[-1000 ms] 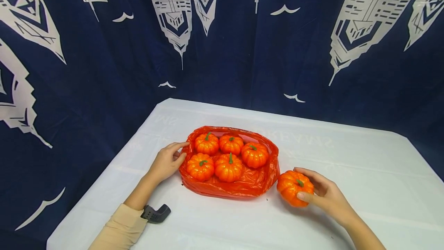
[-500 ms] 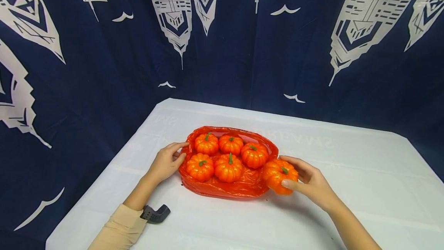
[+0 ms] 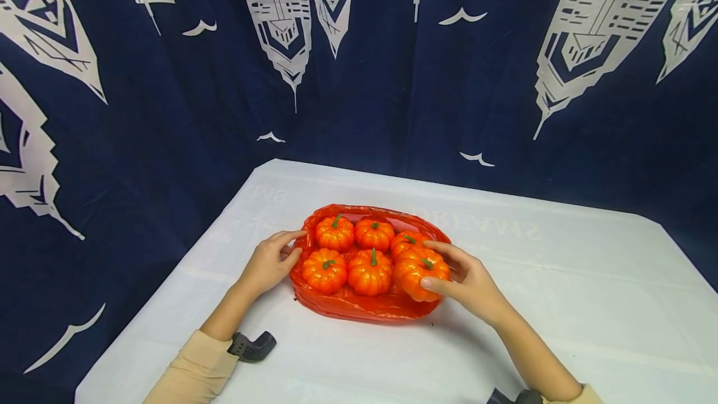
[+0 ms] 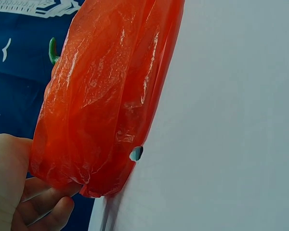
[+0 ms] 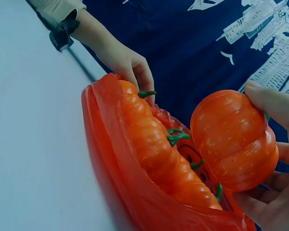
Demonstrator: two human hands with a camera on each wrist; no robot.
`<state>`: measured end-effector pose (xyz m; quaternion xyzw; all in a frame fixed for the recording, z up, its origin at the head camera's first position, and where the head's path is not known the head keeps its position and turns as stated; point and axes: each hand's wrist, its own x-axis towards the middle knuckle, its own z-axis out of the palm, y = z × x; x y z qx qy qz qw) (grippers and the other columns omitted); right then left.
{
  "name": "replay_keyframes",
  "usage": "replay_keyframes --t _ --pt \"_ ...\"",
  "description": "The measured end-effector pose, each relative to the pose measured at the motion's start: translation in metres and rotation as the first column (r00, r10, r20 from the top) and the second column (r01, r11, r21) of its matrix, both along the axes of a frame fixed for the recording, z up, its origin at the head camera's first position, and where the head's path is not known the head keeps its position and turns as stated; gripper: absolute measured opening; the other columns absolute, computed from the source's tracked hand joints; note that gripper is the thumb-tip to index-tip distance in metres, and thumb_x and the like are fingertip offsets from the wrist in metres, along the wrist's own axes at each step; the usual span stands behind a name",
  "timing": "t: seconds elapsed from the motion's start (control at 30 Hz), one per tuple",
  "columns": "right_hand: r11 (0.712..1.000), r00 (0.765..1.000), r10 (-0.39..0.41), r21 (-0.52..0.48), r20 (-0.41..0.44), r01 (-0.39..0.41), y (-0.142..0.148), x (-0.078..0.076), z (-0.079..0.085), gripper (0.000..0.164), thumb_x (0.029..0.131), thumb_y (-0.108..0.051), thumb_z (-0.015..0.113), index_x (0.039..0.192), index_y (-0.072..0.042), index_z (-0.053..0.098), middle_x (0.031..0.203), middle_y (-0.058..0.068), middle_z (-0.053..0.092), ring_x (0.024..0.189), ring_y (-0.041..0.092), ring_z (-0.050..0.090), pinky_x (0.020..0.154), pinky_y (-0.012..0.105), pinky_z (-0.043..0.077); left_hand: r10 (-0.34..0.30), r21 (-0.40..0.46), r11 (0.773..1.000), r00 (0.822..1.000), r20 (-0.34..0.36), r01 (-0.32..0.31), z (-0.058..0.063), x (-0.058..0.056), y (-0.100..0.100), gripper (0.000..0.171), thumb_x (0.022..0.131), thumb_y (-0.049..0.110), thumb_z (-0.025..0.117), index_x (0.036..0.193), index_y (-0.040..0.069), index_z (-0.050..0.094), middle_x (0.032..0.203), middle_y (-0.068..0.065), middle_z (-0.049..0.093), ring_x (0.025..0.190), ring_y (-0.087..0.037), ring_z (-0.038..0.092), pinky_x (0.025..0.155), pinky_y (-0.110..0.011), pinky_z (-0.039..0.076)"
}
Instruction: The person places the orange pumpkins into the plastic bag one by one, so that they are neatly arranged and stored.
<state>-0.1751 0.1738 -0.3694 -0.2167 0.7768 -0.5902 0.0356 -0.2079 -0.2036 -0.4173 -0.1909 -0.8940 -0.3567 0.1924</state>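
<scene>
A red plastic bag lies spread open like a bowl, with several small orange pumpkins with green stems sitting inside. My right hand grips another pumpkin between thumb and fingers, over the bag's right end. In the head view it partly covers a pumpkin behind it; the right wrist view shows the gripped pumpkin raised above those in the bag. At the bag's left end, my left hand holds the rim, thumb and fingers bent around the plastic.
The bag rests on a table with a white cloth. Behind hangs a navy curtain printed with white buildings and birds. Dark wrist straps sit on the forearms, near beige sleeves.
My right hand has carried its pumpkin leftward from beside the bag to over the bag's right end. My left hand has stayed at the left rim.
</scene>
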Motion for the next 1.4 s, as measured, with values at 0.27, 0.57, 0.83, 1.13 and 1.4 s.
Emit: replay_keyframes --t 0.27,0.57,0.83,1.13,1.4 --pt "0.999 0.998 -0.032 0.037 0.051 0.03 -0.011 -0.005 -0.005 0.056 0.086 -0.016 0.075 0.137 -0.005 0.053 0.134 0.017 0.052 0.118 0.034 0.054 0.09 0.022 0.049 0.003 -0.003 1.0 1.0 0.001 -0.003 -0.001 -0.001 0.0 0.035 0.089 0.005 0.067 0.124 0.006 0.065 0.116 -0.013 0.066 0.081 -0.02 0.065 0.074 -0.036 0.057" --pt "0.986 0.995 -0.089 0.148 0.043 0.082 -0.01 -0.002 -0.009 0.062 0.084 -0.026 0.078 0.138 -0.01 0.053 0.135 0.015 0.054 0.123 0.033 0.053 0.097 0.041 0.048 0.003 -0.007 1.0 1.0 0.008 -0.003 0.0 -0.001 0.0 0.036 0.089 0.005 0.067 0.125 0.006 0.065 0.117 -0.013 0.066 0.08 -0.02 0.066 0.075 -0.036 0.057" --pt "0.968 0.989 -0.137 0.22 0.06 0.121 -0.008 0.001 -0.014 0.065 0.082 -0.03 0.079 0.139 -0.01 0.052 0.136 0.017 0.053 0.124 0.035 0.05 0.099 0.048 0.045 0.004 -0.01 1.0 1.0 0.005 -0.004 0.0 -0.001 0.0 0.036 0.089 0.005 0.067 0.125 0.005 0.065 0.116 -0.014 0.066 0.08 -0.02 0.066 0.074 -0.036 0.057" --pt "0.939 0.983 -0.18 0.303 0.021 0.165 -0.012 0.003 -0.017 0.067 0.082 -0.036 0.079 0.137 -0.009 0.053 0.134 0.016 0.055 0.124 0.036 0.05 0.099 0.051 0.045 0.002 -0.005 1.0 1.0 0.005 -0.002 -0.001 0.0 0.0 0.035 0.089 0.005 0.067 0.124 0.005 0.065 0.116 -0.014 0.066 0.081 -0.02 0.066 0.075 -0.037 0.057" --pt "0.911 0.975 -0.221 0.354 -0.021 0.214 -0.017 0.001 -0.022 0.069 0.084 -0.04 0.075 0.137 -0.005 0.048 0.133 0.016 0.056 0.12 0.034 0.053 0.1 0.052 0.044 0.004 -0.008 1.0 1.0 0.005 -0.004 -0.001 -0.001 0.0 0.036 0.089 0.005 0.068 0.124 0.005 0.065 0.116 -0.015 0.066 0.08 -0.02 0.066 0.074 -0.037 0.057"
